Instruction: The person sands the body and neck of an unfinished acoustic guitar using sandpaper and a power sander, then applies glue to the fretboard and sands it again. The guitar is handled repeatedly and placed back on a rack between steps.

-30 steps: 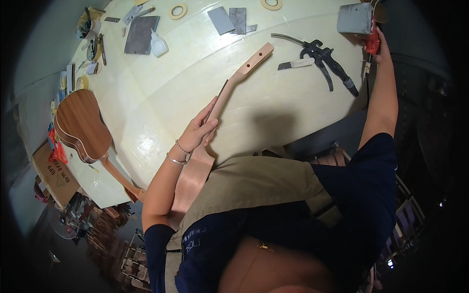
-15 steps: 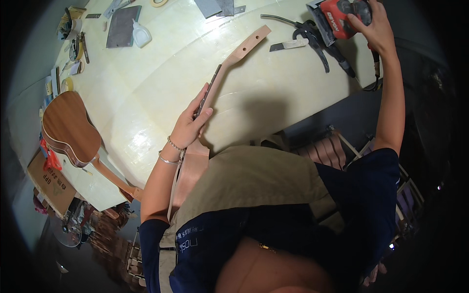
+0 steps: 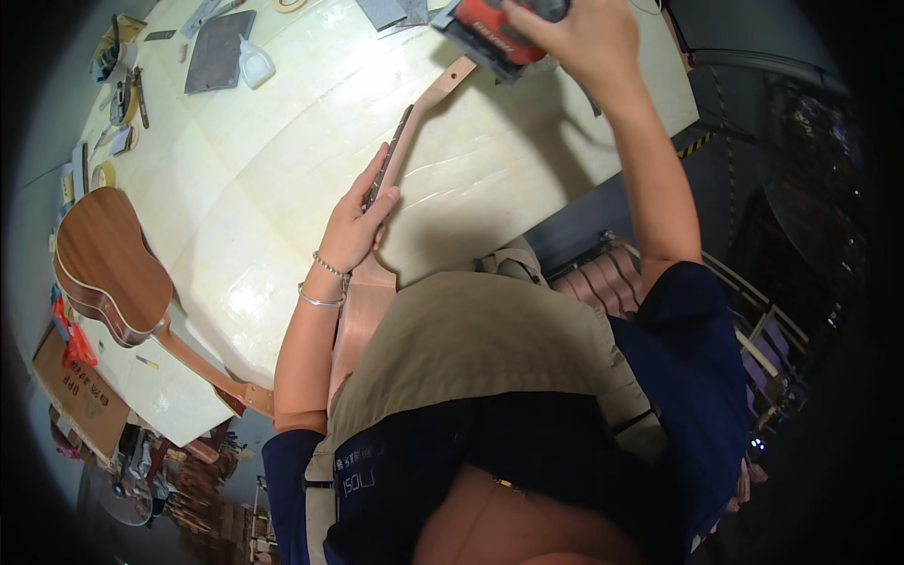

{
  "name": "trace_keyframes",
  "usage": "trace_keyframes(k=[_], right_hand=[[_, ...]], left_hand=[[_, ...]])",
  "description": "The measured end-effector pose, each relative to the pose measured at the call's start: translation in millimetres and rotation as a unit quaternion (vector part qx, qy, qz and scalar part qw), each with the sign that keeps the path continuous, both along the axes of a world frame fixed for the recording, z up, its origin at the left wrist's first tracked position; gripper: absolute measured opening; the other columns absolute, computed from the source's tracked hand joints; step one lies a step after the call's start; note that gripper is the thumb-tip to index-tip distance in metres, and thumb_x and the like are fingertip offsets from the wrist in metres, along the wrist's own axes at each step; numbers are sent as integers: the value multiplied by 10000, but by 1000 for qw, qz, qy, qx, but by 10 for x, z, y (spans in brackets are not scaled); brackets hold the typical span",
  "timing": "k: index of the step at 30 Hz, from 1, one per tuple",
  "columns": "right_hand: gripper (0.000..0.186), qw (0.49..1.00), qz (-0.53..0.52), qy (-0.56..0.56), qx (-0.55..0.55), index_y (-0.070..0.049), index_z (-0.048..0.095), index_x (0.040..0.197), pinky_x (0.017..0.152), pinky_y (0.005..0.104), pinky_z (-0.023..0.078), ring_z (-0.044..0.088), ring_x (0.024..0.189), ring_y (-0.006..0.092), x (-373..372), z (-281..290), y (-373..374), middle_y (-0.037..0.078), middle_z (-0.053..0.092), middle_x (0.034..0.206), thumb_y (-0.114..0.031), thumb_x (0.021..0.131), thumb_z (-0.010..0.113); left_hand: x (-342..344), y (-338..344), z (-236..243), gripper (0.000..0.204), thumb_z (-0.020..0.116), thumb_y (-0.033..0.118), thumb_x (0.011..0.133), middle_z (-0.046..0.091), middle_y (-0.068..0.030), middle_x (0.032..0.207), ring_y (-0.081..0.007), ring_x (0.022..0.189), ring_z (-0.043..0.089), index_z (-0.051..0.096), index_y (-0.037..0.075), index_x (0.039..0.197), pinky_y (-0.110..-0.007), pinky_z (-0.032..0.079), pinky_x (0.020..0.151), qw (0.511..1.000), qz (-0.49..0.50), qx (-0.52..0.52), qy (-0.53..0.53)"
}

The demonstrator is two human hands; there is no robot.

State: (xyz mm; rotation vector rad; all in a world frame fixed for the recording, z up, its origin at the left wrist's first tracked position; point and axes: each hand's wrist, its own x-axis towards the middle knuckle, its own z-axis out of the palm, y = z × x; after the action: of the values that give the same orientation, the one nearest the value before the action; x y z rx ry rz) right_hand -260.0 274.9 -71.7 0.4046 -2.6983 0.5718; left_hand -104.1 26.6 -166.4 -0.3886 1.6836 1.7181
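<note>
An unfinished, pale-wood ukulele [image 3: 356,315] rests against my apron, its body partly hidden behind my left forearm and the apron. My left hand [image 3: 354,221] is wrapped around its neck, thumb on one side and fingers by the dark fretboard [image 3: 388,160]. The neck slants up and away to the headstock [image 3: 444,83], where a peg hole shows. My right hand [image 3: 595,42] grips a red and black electric sander [image 3: 492,30]. The sander's pad edge is right by the headstock's tip; whether they touch I cannot tell.
A brown ukulele [image 3: 115,259] lies at the table's left edge. Toward the back are a white squeeze bottle [image 3: 255,64], a dark grey sheet [image 3: 218,52] and sanding sheets [image 3: 381,11]. A cardboard box [image 3: 80,391] stands below left. Curved wooden parts [image 3: 603,280] sit on a rack beyond the near edge.
My right hand has brought the sander leftward to the headstock. The clamp and the blade on the table are now mostly covered by it. My left hand keeps its hold on the neck.
</note>
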Motion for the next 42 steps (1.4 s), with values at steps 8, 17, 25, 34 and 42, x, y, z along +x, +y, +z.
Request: trace_keyframes(k=[8,17,25,34,42], right_hand=[[557,997,-61,-40,24,-104,588,1145,797,402,488,575,950,328,-110,-82,-191,143,564,1057,-303,637,699],[563,996,-52,-31,58,-102,590,1145,819,404,484,570,959,334,-135,-74,-368,151,566,1049,-300,629,698],[573,996,-54,-26,64,-112,578,1165,811,403,487,571,944,330,-173,-72,-356,152,561,1048,-275,629,701],[593,996,-72,-25,51,-120,577,1168,788,398,492,580,950,326,-155,-96,-117,153,565,1050,-310,623,715],[589,996,-48,-6,76,-113,590,1170,831,400,475,560,976,331,-67,-88,-169,160,563,1039,-317,628,701]], left_hand=[[-5,-5,45,540,554,227,914,459,52,639,-45,455,372,363,200,1418,-202,337,428,1000,8,-5,-5],[-3,14,24,540,551,220,916,464,48,654,-46,467,373,359,193,1420,-196,332,438,1000,0,0,-3],[-48,5,16,541,547,225,916,449,46,650,-49,482,360,358,186,1421,-200,325,456,1000,-1,-1,3],[5,13,22,555,545,211,912,444,49,635,-51,447,361,340,184,1428,-208,338,421,1000,5,3,2],[15,36,40,560,550,225,915,454,45,664,-49,449,362,334,176,1430,-206,334,416,1000,1,-3,5]])
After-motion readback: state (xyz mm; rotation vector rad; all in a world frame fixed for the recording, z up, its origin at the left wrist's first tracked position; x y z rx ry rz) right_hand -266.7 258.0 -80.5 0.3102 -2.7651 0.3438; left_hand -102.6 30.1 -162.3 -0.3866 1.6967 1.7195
